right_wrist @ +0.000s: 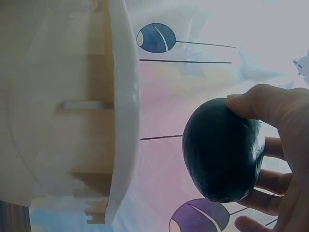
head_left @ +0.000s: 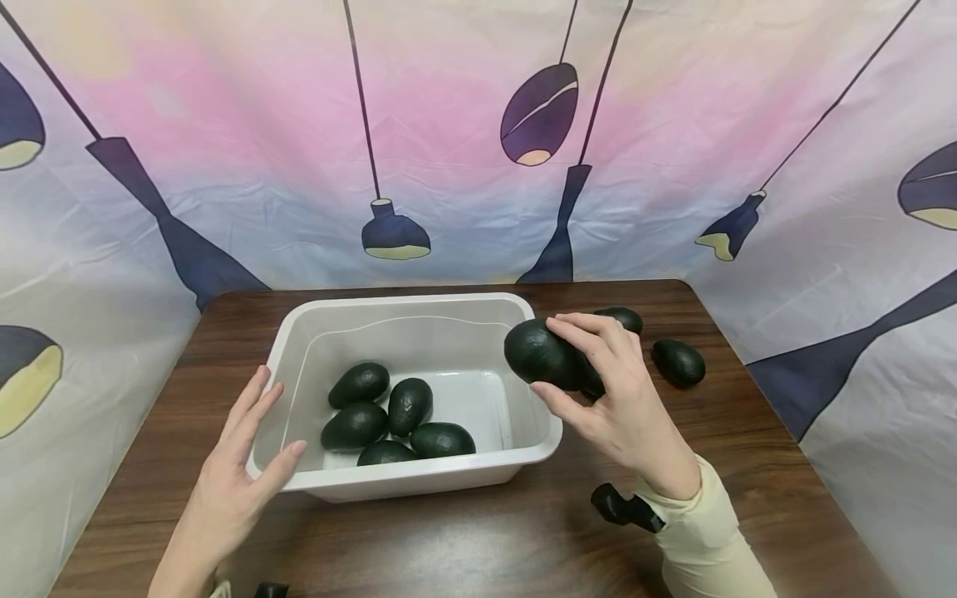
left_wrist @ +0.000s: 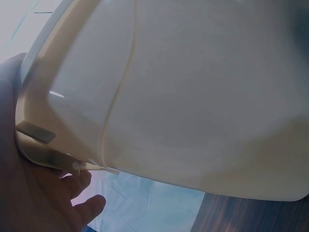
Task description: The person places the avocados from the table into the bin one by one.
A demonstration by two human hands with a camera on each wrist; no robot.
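Observation:
My right hand (head_left: 628, 399) grips a dark green avocado (head_left: 542, 353) between thumb and fingers, above the right rim of a white plastic tub (head_left: 419, 477). The right wrist view shows the same avocado (right_wrist: 222, 152) held beside the tub's outer wall (right_wrist: 58, 121). Several avocados (head_left: 409, 407) lie inside the tub, mostly toward its left half. At the tub's left end, my left hand (head_left: 235, 461) rests on the rim with fingers spread. In the left wrist view, the left hand's fingers (left_wrist: 89, 208) reach past the rim's edge.
Two more avocados are seen on the brown wooden table (head_left: 478, 548) to the right of the tub: one (head_left: 679, 363) in full and one (head_left: 620, 318) partly behind my right hand. A cloth backdrop (head_left: 463, 166) with printed lamps hangs behind the table.

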